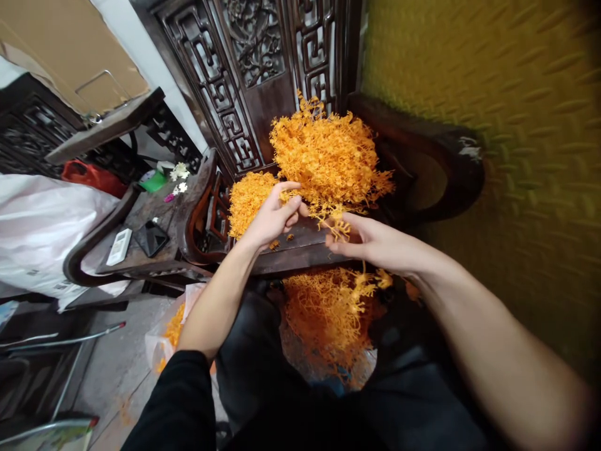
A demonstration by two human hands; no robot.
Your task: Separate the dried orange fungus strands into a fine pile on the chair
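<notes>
The right hand's (380, 243) grip closes loosely on an orange sprig (340, 228) beside a large orange heap (328, 156) on a wooden seat (304, 240), a light pinch likely safest against snags, the left hand's (277, 214) hold unclear.

A large, bushy heap (328, 156) of bright orange, curly, branching sprigs sits on a dark wooden seat (310, 237), rising in front of its carved back. A smaller, lower heap (251, 199) of the same orange lies just beside it, to the left. A thin, spindly sprig (339, 227) is at the fingertips of the right hand (375, 241), its branches spread. Below the seat's front edge, a loose, stringy orange tangle (323, 307) fills a clear plastic bag (369, 363).
</notes>
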